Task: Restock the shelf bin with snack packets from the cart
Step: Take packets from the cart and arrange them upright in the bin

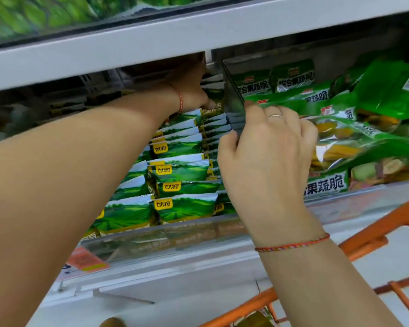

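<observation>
Larger green vegetable-crisp bags point(335, 128) are lying right of a clear divider point(233, 97), above what is possibly an orange price tag point(86, 259).

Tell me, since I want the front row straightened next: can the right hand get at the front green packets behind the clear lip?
Probably yes. The right hand rests on the clear divider, just beside the front packets, and nothing lies between them; the low clear lip leaves their tops open.

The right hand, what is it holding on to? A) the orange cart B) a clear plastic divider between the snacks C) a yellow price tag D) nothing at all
B: the right hand has thumb and fingers on the edge of the clear divider that stands between the small green packets and the bigger green bags.
</observation>
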